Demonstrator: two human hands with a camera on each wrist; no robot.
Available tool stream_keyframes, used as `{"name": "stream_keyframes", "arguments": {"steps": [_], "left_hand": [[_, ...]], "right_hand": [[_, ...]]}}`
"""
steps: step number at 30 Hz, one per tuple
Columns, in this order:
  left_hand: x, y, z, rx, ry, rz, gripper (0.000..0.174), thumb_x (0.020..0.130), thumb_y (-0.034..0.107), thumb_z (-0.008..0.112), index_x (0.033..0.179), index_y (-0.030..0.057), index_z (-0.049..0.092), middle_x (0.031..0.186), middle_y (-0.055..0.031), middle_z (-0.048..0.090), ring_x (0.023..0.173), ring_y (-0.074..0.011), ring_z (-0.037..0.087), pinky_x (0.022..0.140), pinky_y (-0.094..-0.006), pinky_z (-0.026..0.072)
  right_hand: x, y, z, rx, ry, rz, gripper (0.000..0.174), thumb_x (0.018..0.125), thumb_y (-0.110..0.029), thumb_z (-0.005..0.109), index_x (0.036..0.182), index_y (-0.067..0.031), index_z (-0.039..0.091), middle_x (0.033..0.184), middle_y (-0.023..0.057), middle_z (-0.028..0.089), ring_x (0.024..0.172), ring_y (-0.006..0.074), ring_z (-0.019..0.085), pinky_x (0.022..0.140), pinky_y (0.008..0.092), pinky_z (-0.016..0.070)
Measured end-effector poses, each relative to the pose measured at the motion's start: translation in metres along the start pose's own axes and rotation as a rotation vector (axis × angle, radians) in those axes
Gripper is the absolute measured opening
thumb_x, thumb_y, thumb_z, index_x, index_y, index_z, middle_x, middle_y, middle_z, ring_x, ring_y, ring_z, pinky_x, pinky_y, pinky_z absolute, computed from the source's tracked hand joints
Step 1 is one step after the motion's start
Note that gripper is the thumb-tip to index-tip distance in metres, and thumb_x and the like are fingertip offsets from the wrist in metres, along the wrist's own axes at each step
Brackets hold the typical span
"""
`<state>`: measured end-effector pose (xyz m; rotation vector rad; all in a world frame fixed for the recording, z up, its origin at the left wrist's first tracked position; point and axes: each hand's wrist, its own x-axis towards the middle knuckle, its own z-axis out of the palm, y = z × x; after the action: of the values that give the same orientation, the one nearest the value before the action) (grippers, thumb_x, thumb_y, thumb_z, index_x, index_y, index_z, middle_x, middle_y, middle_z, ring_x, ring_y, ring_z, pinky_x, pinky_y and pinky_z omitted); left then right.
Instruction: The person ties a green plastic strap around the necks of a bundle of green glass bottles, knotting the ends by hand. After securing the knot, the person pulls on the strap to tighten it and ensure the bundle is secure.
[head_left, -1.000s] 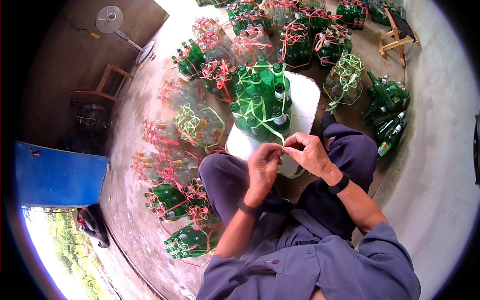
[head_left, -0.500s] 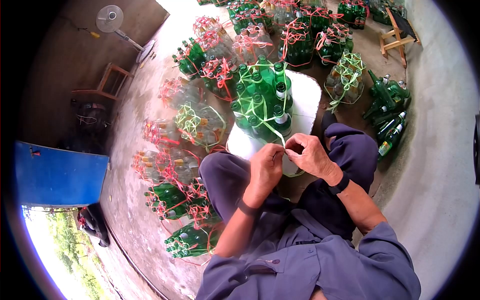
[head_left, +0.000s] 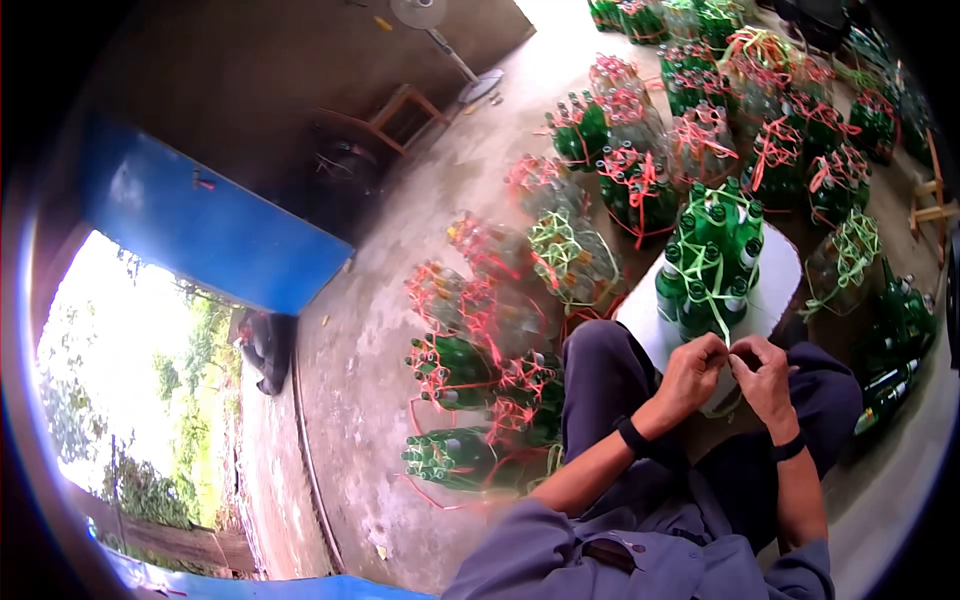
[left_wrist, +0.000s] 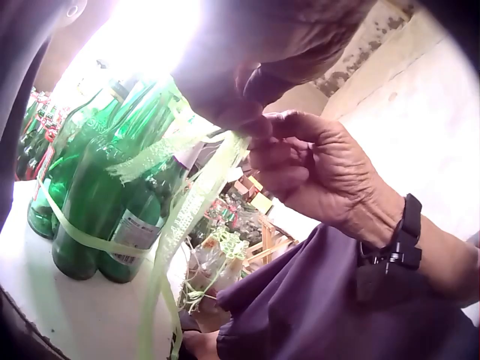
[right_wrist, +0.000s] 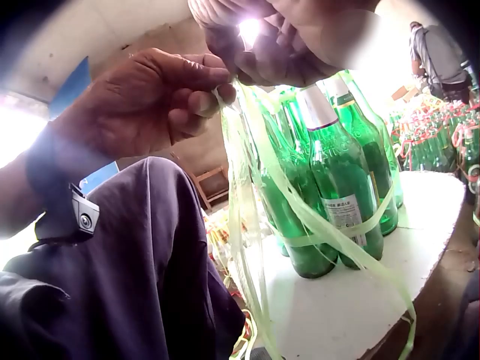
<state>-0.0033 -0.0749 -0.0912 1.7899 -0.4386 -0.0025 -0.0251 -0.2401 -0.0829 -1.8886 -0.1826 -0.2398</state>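
A bundle of green glass bottles (head_left: 705, 260) stands upright on a white board (head_left: 782, 280) before the person's knees. Light green plastic strapping (left_wrist: 196, 196) runs round the bottles and over their necks. The left hand (head_left: 690, 372) pinches the strapping between thumb and fingertips, close beside the bundle. Right against it, the right hand (head_left: 762, 380) pinches the same strapping, fingertips nearly meeting the left's. In the right wrist view, long loose strands (right_wrist: 236, 172) hang from the pinch point. The bit between the fingertips is mostly hidden.
Several bottle bundles tied in red strapping (head_left: 640, 190) stand on the floor to the left and beyond. A clear-bottle bundle in green strapping (head_left: 572, 255) is left of the board. Loose green bottles (head_left: 890, 395) lie at right. A person (right_wrist: 442, 60) stands in the background.
The head view has swung left, so everything sits further right in it. Both hands stay together at the strapping, still pinching it, now slightly apart at the knuckles.
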Motion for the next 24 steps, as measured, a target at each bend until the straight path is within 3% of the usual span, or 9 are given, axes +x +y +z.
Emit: {"name": "stream_keyframes", "arguments": {"steps": [2, 5, 6, 8, 19, 24], "left_hand": [[-0.001, 0.003, -0.001, 0.000, 0.000, 0.013, 0.003, 0.091, -0.004, 0.062, 0.091, -0.0012, 0.061, 0.071, -0.0070, 0.059, 0.061, -0.0111, 0.057, 0.055, -0.0288, 0.0451], [0.000, -0.002, 0.000, 0.062, 0.022, 0.097, 0.005, 0.088, -0.005, 0.062, 0.091, -0.0013, 0.060, 0.075, -0.0155, 0.061, 0.066, -0.0263, 0.062, 0.061, -0.0347, 0.0478], [-0.001, 0.000, -0.001, 0.065, 0.029, 0.100, 0.005, 0.088, -0.005, 0.062, 0.091, -0.0013, 0.060, 0.075, -0.0155, 0.061, 0.066, -0.0263, 0.062, 0.061, -0.0347, 0.0478], [-0.001, 0.003, -0.002, 0.161, 0.010, 0.155, 0.007, 0.085, -0.005, 0.061, 0.089, -0.0010, 0.058, 0.079, -0.0185, 0.062, 0.073, -0.0364, 0.062, 0.065, -0.0385, 0.0488], [-0.004, -0.002, 0.002, 0.206, 0.004, 0.134, 0.008, 0.083, -0.005, 0.058, 0.088, -0.0009, 0.054, 0.081, -0.0199, 0.060, 0.078, -0.0405, 0.062, 0.066, -0.0433, 0.0491], [-0.005, -0.008, 0.007, 0.217, 0.022, 0.176, 0.013, 0.081, -0.009, 0.057, 0.089, 0.0007, 0.054, 0.080, -0.0199, 0.059, 0.076, -0.0417, 0.061, 0.064, -0.0441, 0.0489]], "right_hand": [[0.000, 0.001, 0.003, 0.041, 0.014, 0.060, 0.009, 0.082, 0.004, 0.068, 0.090, 0.0021, 0.066, 0.078, 0.0108, 0.066, 0.069, 0.0187, 0.065, 0.062, 0.0291, 0.0496], [-0.001, 0.006, 0.005, -0.011, 0.012, -0.030, 0.010, 0.084, 0.005, 0.066, 0.094, 0.0027, 0.068, 0.080, 0.0102, 0.067, 0.069, 0.0172, 0.065, 0.062, 0.0287, 0.0493], [-0.002, 0.007, 0.005, -0.001, 0.000, -0.017, 0.011, 0.085, 0.005, 0.066, 0.095, 0.0030, 0.069, 0.079, 0.0093, 0.067, 0.067, 0.0147, 0.064, 0.060, 0.0276, 0.0490], [-0.002, 0.008, 0.005, 0.012, -0.020, 0.008, 0.010, 0.086, 0.004, 0.066, 0.095, 0.0033, 0.070, 0.079, 0.0083, 0.067, 0.065, 0.0130, 0.063, 0.059, 0.0266, 0.0487], [-0.003, 0.012, 0.007, 0.112, -0.085, 0.199, 0.008, 0.093, 0.000, 0.064, 0.096, 0.0051, 0.069, 0.072, 0.0019, 0.065, 0.060, 0.0065, 0.058, 0.054, 0.0234, 0.0465], [0.001, 0.007, 0.005, 0.196, -0.089, 0.325, 0.009, 0.094, -0.003, 0.063, 0.094, 0.0042, 0.068, 0.068, 0.0000, 0.061, 0.056, 0.0052, 0.053, 0.049, 0.0231, 0.0412]]}}
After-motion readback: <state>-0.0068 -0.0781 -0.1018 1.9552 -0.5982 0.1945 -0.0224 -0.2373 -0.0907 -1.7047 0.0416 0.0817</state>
